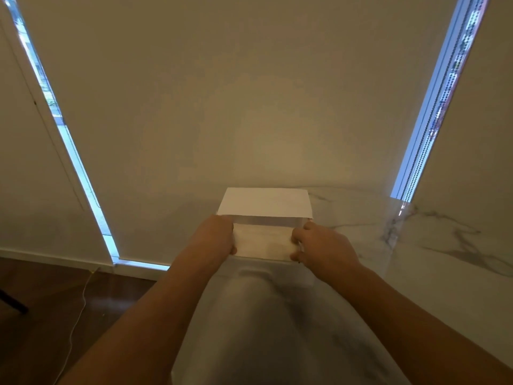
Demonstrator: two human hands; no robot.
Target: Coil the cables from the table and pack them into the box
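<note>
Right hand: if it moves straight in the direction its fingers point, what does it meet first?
The right hand points left, across the white box it grips. It would probably press into the box's side first, with the left hand beyond; depth is unclear.

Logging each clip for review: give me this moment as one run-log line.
phase: handling box | left hand: grips white box left side | right hand: grips right side | lid flap: raised | cables: none visible | surface: marble table

Both hands on white box, far end of marble table.
Left hand (219, 236) and right hand (319, 241) grip opposite sides of box (265, 241); lid flap upright beyond fingers; table (444, 245) under forearms.
</note>
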